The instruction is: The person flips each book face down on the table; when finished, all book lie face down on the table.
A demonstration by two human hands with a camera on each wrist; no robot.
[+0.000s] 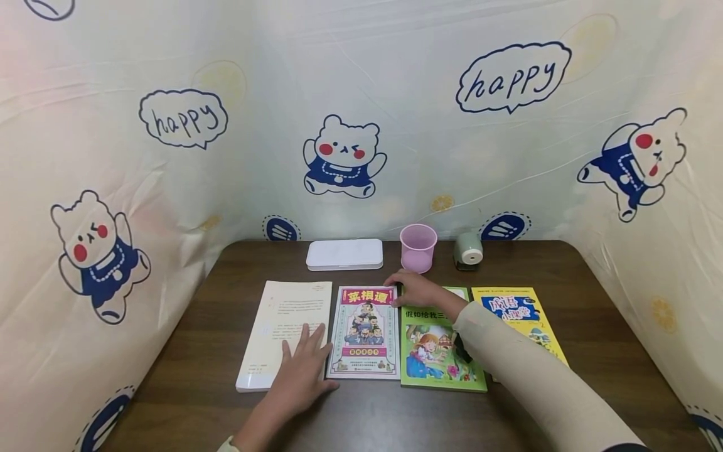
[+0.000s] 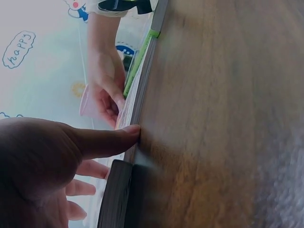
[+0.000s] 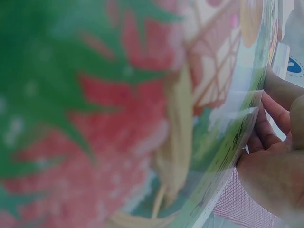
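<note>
The left hand point(image 1: 302, 373) lies with its fingers spread and apart over the cream paperback book with small print on its cover point(image 1: 279, 314), while its thumb reaches across to the lower edge of the pink-and-pale-blue illustrated paperback book point(image 1: 364, 361). The right hand point(image 1: 418, 290) has its fingers bent at that illustrated book's upper right corner; whether they pinch it or merely touch, I cannot tell. The illustrated book lies flat and closed on the dark brown wood-grain table point(image 1: 186, 364), between the cream book and the green-bordered picture book point(image 1: 443, 370).

It should be fairly light, a little bendy along the open side, and apt to slide on the smooth tabletop (corners would probably crease first). A flat push on the edges ought to suit it; for lifting, thumb and fingers on opposite faces near the spine look safest.

Its cover carries a big yellow title on pink, a cluster of cartoon figures in blue robes and a pale patterned border.

Farther right is the yellow-and-blue book point(image 1: 545, 333); behind stand the pink round cup point(image 1: 418, 251) and, beside it, the small grey-green rounded gadget point(image 1: 467, 250).
</note>
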